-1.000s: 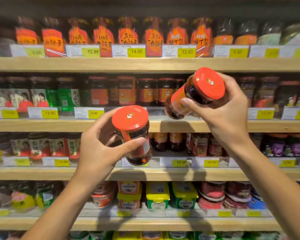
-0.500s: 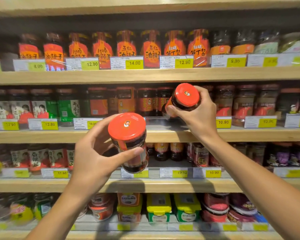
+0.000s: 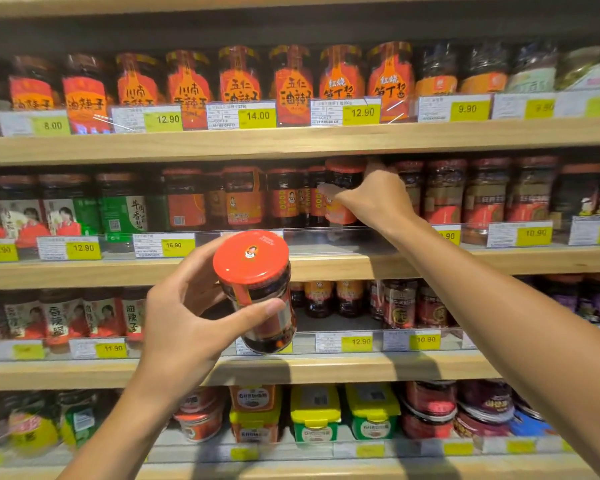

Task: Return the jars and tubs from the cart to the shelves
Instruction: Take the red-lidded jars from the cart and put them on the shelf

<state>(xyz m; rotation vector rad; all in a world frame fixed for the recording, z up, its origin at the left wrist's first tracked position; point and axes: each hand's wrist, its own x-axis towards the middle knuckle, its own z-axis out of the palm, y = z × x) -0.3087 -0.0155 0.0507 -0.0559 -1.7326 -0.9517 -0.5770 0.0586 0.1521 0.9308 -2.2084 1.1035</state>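
Head view: right hand (image 3: 374,199) grips jar (image 3: 343,192) on second shelf (image 3: 499,261); seat upright at 12 o'clock, then release. Left hand (image 3: 184,323) fingers clamp spare jar (image 3: 257,292).

Left hand (image 3: 187,327) holds jar (image 3: 257,292) before shelves; right hand (image 3: 378,197) on second jar (image 3: 343,192), apparently among row on second shelf (image 3: 326,266).

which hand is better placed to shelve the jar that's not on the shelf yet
Left. The left hand already grips the red-lidded jar in front of the shelves, while the right hand is busy, fingers around another jar inside the second shelf.
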